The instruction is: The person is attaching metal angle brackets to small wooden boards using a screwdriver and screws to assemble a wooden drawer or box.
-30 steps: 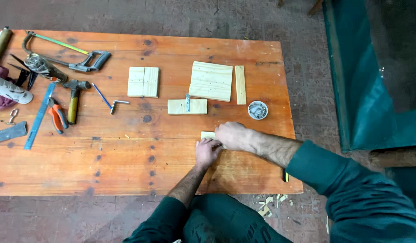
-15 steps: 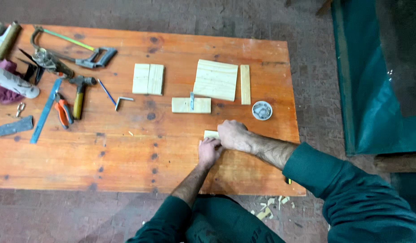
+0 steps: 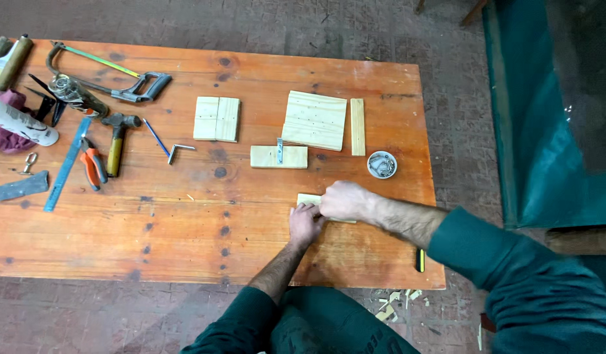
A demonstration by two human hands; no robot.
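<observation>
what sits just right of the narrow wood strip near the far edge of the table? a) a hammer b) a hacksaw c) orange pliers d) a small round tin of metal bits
d: the small round tin lies just right of the lower end of the narrow wood strip, while the hammer, hacksaw and orange pliers all lie at the left end of the table.

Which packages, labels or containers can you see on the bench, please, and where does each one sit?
White tube: far left edge, lying on a purple cloth; cylindrical, white with small dark print.
Small round tin: right side, beyond the right hand; shallow, open, grey, holding small metal pieces.
No signs or screens.
</observation>
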